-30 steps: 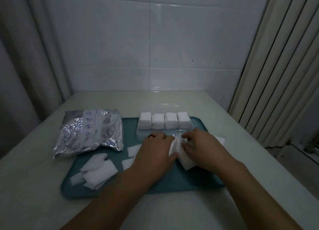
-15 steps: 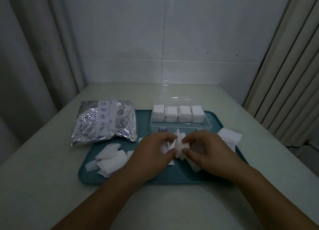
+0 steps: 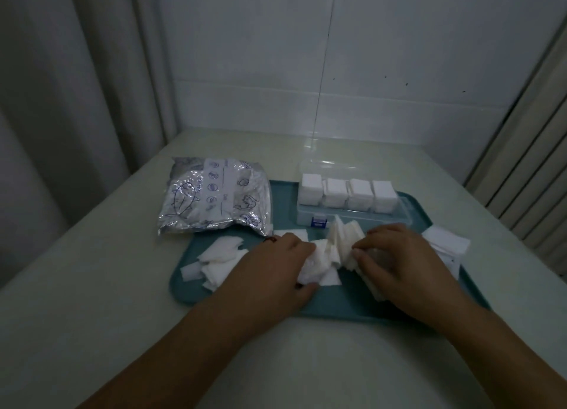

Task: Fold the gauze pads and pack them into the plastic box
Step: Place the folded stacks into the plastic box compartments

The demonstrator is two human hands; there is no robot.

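Head view, L to R: foil bag (image 3: 214, 198) on counter (image 3: 92, 285); loose pads (image 3: 219, 259) on tray (image 3: 411, 213). Left hand (image 3: 276, 270) and right hand (image 3: 399, 261), fingers curled, pinch gauze pad (image 3: 333, 246) mid-fold. Judged light, limp, non-slip; best held at edges. Plastic box (image 3: 352, 216) behind, four stacks in.

Both hands (image 3: 276, 270) (image 3: 402, 264) pinch gauze pad (image 3: 337, 239) – seemingly mid-fold.

A pale table (image 3: 92, 301) carries a teal tray (image 3: 285, 203) and a crinkled silver foil bag (image 3: 214, 200), whose right edge overlaps the tray's rim.
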